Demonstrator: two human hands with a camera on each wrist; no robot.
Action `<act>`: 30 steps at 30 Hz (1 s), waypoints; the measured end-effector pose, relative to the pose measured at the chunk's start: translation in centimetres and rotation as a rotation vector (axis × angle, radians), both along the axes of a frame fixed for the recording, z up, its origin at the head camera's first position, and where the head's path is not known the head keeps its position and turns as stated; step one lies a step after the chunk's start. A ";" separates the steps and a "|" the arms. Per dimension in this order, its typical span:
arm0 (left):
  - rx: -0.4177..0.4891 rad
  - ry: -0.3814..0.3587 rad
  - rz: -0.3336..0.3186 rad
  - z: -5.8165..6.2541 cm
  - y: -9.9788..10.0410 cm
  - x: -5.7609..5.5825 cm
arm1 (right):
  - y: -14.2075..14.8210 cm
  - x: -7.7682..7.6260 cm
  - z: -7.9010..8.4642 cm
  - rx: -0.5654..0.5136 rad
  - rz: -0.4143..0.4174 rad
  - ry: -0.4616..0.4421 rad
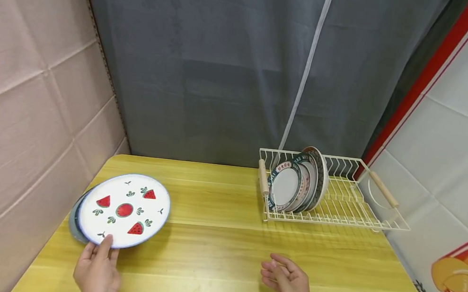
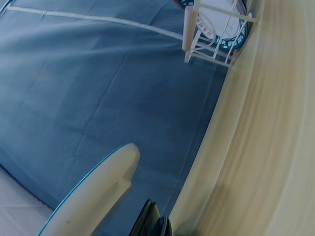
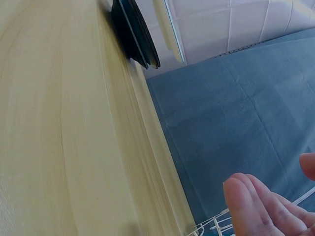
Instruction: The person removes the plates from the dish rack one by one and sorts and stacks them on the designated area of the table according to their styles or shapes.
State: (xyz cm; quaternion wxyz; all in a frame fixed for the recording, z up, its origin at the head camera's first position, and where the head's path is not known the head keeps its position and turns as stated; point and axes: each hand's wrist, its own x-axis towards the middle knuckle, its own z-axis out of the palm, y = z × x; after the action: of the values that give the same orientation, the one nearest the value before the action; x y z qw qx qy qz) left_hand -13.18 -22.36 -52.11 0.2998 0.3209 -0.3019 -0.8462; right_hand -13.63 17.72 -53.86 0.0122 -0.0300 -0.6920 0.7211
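Note:
My left hand [image 1: 100, 272] pinches the near edge of a white oval plate [image 1: 150, 213] with a blue rim and painted watermelon slices, thumb on top and fingers beneath. Both wrist views show this plate [image 2: 93, 196] raised above a stack of dark dishes [image 3: 135, 37]. From the head, just a grey-blue edge of that stack [image 1: 75, 224] peeks out at the plate's left. Over the front right of the table, my right hand [image 1: 289, 287] holds nothing; its fingers are loosely bent, the thumb apart from them in the right wrist view.
A cream wire dish rack [image 1: 347, 210] with wooden handles stands at the back right. Several patterned plates [image 1: 285, 187] and a larger bowl-like dish [image 1: 320, 183] stand on edge in its left part. A grey curtain [image 1: 205, 90] hangs behind the wooden table [image 1: 205, 257], with pale walls on both sides.

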 end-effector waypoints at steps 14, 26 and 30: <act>0.112 0.127 0.112 -0.4 -1.5 -0.6 | 0.2 0.0 0.1 0.000 -0.015 -0.008; 0.072 0.033 0.122 -0.5 -1.9 -1.0 | 0.3 -0.1 0.0 -0.001 -0.024 -0.028; 0.051 -0.026 0.104 -0.8 -2.1 -1.0 | 0.2 -0.2 -0.1 -0.001 -0.017 -0.033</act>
State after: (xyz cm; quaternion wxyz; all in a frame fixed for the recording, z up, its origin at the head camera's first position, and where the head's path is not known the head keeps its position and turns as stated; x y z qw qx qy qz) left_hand -14.15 -24.44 -52.92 0.3311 0.3544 -0.2672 -0.8327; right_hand -13.79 17.91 -53.98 0.0068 -0.0480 -0.6915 0.7208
